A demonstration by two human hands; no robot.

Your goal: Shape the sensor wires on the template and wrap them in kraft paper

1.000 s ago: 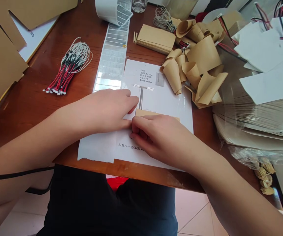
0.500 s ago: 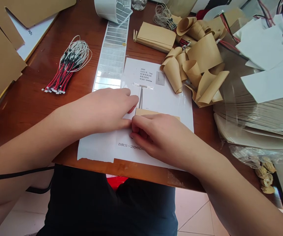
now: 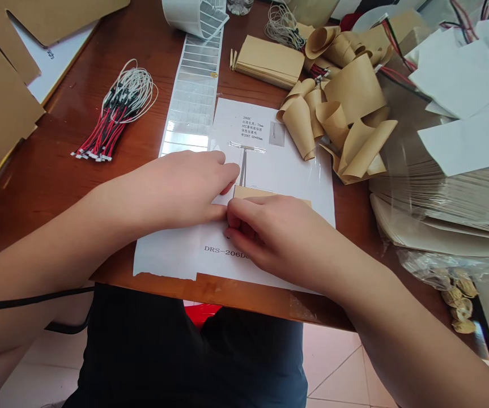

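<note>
Tan kraft-paper strip (image 3: 261, 193) could slip askew on the white printed sheet (image 3: 295, 170): left hand (image 3: 176, 187) lies open, grip of the curled right hand (image 3: 269, 238) unclear.

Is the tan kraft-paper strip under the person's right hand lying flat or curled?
Flat, as far as shows: the tan kraft-paper strip lies on the white printed sheet with a straight edge; the right hand covers the rest.
</note>
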